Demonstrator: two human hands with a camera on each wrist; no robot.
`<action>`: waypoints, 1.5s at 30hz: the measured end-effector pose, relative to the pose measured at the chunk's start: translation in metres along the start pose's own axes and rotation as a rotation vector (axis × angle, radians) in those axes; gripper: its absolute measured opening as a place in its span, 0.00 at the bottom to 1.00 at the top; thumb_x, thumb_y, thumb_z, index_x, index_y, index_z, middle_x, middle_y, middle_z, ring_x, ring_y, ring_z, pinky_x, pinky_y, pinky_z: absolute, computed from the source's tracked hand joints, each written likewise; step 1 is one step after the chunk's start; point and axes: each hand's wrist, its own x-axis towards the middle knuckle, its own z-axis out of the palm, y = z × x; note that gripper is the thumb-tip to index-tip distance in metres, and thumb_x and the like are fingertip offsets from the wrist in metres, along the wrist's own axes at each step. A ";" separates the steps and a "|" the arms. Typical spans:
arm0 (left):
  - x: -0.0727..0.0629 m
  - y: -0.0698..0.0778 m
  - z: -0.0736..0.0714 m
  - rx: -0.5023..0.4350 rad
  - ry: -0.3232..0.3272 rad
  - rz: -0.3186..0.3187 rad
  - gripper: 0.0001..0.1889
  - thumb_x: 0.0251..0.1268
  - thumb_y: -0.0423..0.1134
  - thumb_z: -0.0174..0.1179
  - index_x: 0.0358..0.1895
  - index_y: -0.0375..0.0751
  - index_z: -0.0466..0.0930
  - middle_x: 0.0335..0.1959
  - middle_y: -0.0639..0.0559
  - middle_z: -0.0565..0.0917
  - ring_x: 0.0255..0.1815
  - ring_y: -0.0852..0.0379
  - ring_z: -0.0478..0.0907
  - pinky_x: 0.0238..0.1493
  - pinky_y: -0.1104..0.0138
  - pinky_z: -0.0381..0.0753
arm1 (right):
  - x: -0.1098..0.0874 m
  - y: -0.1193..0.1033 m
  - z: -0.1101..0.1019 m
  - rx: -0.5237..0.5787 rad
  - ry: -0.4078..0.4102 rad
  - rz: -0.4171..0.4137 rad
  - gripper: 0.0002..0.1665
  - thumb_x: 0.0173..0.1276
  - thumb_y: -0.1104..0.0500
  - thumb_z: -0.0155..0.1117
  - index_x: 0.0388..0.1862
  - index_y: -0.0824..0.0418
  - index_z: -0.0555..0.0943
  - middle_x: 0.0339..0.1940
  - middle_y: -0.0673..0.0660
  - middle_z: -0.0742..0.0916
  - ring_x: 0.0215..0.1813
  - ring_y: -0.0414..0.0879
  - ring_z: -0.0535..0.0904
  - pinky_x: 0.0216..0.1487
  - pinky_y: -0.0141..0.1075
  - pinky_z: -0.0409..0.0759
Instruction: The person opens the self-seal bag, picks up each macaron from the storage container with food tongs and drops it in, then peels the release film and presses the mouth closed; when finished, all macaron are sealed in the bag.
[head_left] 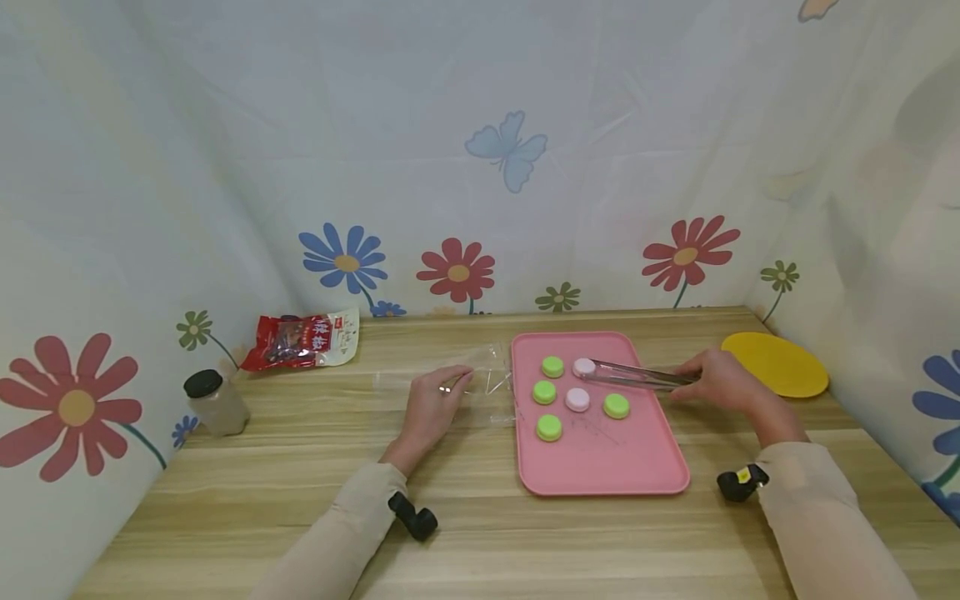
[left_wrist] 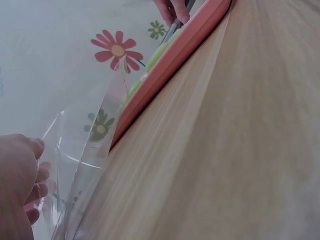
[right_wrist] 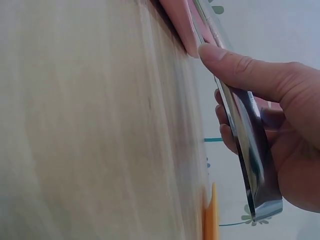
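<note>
In the head view my left hand (head_left: 435, 408) pinches the edge of a clear plastic bag (head_left: 480, 404), whose open end reaches the left rim of a pink tray (head_left: 600, 467). The left wrist view shows that bag (left_wrist: 75, 155) standing up from the table beside my fingers. My right hand (head_left: 720, 383) grips metal tongs (head_left: 637, 375) across the tray's right edge. Their tips are at a pale pink macaron-like piece (head_left: 584, 367) at the back. Another pink piece (head_left: 577, 400) and several green pieces (head_left: 543, 392) lie nearby. In the right wrist view, thumb and fingers squeeze the tongs (right_wrist: 250, 145).
A yellow oval plate (head_left: 780, 365) lies beyond my right hand. At the back left are a red snack packet (head_left: 303, 340) and a jar with a black lid (head_left: 217, 404). Flower-printed curtains (head_left: 412, 192) enclose the wooden table (head_left: 465, 533).
</note>
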 end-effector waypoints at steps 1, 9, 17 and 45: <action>0.000 0.000 0.000 -0.003 -0.001 -0.005 0.06 0.66 0.32 0.67 0.43 0.35 0.89 0.42 0.46 0.89 0.47 0.50 0.86 0.52 0.57 0.84 | 0.000 0.000 0.000 0.001 0.004 0.000 0.30 0.58 0.54 0.79 0.51 0.74 0.84 0.44 0.66 0.88 0.42 0.54 0.80 0.45 0.49 0.84; -0.001 0.002 -0.001 -0.048 0.005 -0.019 0.06 0.67 0.32 0.66 0.43 0.36 0.89 0.42 0.47 0.89 0.45 0.53 0.86 0.46 0.57 0.86 | 0.002 -0.020 0.004 0.042 0.072 -0.111 0.19 0.58 0.54 0.79 0.45 0.63 0.89 0.32 0.56 0.86 0.35 0.51 0.75 0.34 0.37 0.78; -0.003 0.001 -0.001 -0.092 -0.003 -0.032 0.07 0.68 0.35 0.65 0.44 0.38 0.89 0.45 0.48 0.89 0.50 0.51 0.85 0.58 0.57 0.81 | 0.009 -0.078 0.020 -0.060 0.036 -0.188 0.21 0.59 0.52 0.78 0.47 0.62 0.89 0.28 0.51 0.78 0.31 0.47 0.70 0.28 0.35 0.69; 0.001 0.027 0.002 -0.090 -0.066 0.037 0.08 0.72 0.37 0.62 0.47 0.39 0.88 0.46 0.49 0.89 0.51 0.54 0.85 0.56 0.62 0.82 | 0.036 -0.187 0.069 -0.262 -0.036 -0.429 0.17 0.60 0.54 0.78 0.46 0.60 0.89 0.29 0.49 0.77 0.31 0.43 0.69 0.31 0.34 0.71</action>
